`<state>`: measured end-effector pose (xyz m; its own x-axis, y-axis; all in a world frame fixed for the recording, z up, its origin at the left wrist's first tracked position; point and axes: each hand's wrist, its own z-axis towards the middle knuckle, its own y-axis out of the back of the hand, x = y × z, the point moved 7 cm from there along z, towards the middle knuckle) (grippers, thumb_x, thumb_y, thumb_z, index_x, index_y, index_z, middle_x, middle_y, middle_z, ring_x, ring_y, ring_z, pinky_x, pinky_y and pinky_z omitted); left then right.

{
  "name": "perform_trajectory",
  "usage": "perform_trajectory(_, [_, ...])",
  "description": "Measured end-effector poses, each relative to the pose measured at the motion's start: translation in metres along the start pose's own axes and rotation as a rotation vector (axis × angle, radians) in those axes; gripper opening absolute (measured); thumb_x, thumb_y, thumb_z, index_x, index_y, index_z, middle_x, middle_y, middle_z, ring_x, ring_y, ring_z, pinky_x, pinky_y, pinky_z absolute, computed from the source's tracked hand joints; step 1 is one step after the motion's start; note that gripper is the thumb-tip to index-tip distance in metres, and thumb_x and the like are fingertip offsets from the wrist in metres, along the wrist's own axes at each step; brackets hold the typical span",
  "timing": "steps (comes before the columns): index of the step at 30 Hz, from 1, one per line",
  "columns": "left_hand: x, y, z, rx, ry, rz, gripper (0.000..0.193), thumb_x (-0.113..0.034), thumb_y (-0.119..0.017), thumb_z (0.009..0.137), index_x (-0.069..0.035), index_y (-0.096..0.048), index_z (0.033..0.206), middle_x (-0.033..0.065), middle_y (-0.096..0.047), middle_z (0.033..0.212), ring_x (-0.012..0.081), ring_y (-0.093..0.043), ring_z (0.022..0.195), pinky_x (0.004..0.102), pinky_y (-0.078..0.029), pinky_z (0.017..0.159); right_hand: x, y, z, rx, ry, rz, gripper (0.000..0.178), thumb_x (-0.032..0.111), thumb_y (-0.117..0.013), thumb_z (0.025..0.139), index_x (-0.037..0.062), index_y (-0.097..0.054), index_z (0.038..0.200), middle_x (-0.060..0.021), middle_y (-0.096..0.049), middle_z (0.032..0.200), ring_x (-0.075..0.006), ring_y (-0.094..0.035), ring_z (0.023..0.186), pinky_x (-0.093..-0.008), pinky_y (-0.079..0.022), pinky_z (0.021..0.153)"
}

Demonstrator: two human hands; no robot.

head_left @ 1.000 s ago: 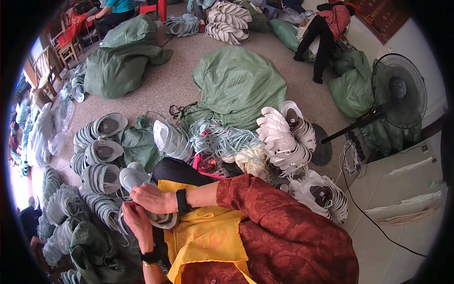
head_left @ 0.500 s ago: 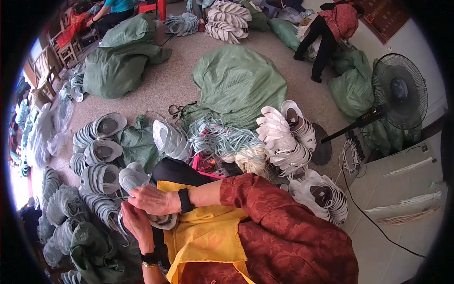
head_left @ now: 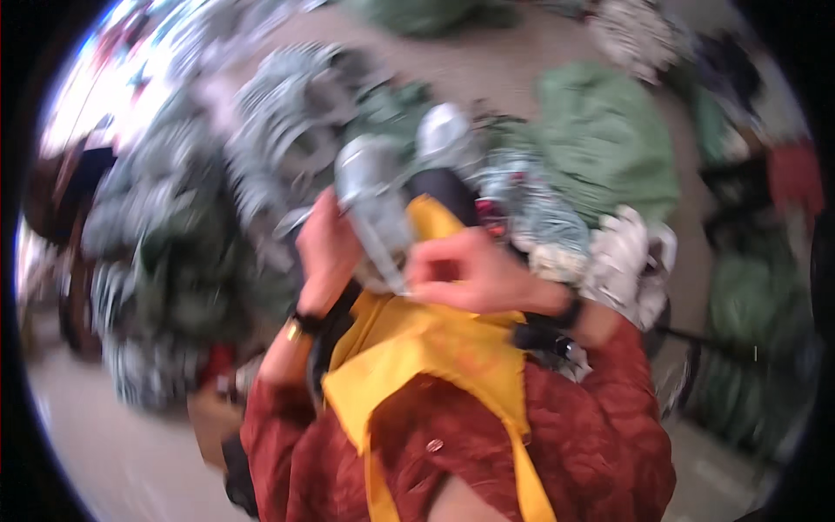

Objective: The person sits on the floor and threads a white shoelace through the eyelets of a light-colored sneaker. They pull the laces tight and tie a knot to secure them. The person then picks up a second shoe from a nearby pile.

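Note:
A light grey shoe upper (head_left: 372, 187) lies toe-away over my lap, blurred by motion. A pale shoelace (head_left: 380, 257) runs from it down to my right hand (head_left: 461, 271), whose fingers are closed in a pinch on it. At the upper's left side is my left hand (head_left: 329, 248), fingers curled and closed. A pale strip shows beside that hand, but what it grips is hidden by blur. A yellow apron (head_left: 426, 348) covers my lap below both hands.
Stacked grey shoe uppers (head_left: 278, 130) stand to the left, near a dark green sack (head_left: 191, 270). Ahead on the right are bundled pale blue laces (head_left: 539, 196), a large green sack (head_left: 600, 139) and white uppers (head_left: 617, 261). A person in red (head_left: 793, 178) is at far right.
My view has swung left and down. My hands, close together before at the upper, are now apart, the right one drawn back with the shoelace.

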<state>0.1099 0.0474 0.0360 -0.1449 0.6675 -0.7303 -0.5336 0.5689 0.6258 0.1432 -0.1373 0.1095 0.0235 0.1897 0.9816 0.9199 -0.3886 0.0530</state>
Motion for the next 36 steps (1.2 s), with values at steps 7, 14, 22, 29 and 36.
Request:
perform_trajectory(7, [0.021,0.005,-0.008,0.066,0.031,-0.058,0.015,-0.003,-0.061,0.084,-0.002,-0.05,0.094,0.0166,-0.057,0.083,0.0381,-0.059,0.074,0.046,-0.047,0.065,0.061,0.069,-0.008,-0.215,0.19,0.348,0.013,0.01,-0.063,0.098,0.0035,-0.058,0.088,0.0027,-0.053,0.071,-0.003,-0.043,0.053,-0.0198,-0.03,0.047])
perform_trajectory(14, [0.001,0.011,-0.007,0.058,-0.026,-0.118,0.016,-0.005,-0.073,0.086,-0.001,-0.057,0.089,0.009,-0.061,0.078,0.0189,-0.063,0.068,0.0314,-0.052,0.065,0.076,0.066,0.022,-0.185,0.293,0.262,0.011,0.012,-0.064,0.098,0.0031,-0.063,0.092,0.0046,-0.051,0.066,-0.0021,-0.044,0.055,-0.0196,-0.029,0.048])
perform_trajectory(22, [-0.032,0.004,-0.003,0.17,-0.088,-0.247,0.016,-0.002,-0.071,0.087,-0.001,-0.06,0.099,0.0104,-0.069,0.087,0.0197,-0.065,0.071,0.0317,-0.053,0.067,0.087,0.034,0.047,-0.07,0.353,0.245,0.012,0.013,-0.063,0.1,0.0014,-0.063,0.095,0.0033,-0.053,0.071,-0.0019,-0.045,0.058,-0.0191,-0.033,0.05])
perform_trajectory(29, [-0.026,-0.014,-0.007,0.206,-0.048,-0.361,0.019,-0.004,-0.073,0.088,-0.001,-0.059,0.101,0.0092,-0.07,0.085,0.0173,-0.07,0.076,0.0313,-0.055,0.071,0.084,0.038,0.05,-0.054,0.382,0.303,0.012,0.014,-0.066,0.099,0.0028,-0.066,0.096,0.0025,-0.058,0.074,-0.0017,-0.048,0.059,-0.018,-0.037,0.052])
perform_trajectory(36, [-0.032,-0.015,-0.008,0.202,-0.011,-0.446,0.017,0.0,-0.073,0.089,-0.001,-0.059,0.099,0.0071,-0.071,0.084,0.0136,-0.071,0.079,0.0291,-0.054,0.074,0.071,0.049,0.047,-0.071,0.378,0.387,0.012,0.015,-0.066,0.099,0.003,-0.066,0.095,0.0025,-0.058,0.074,-0.0016,-0.049,0.059,-0.0183,-0.037,0.053])
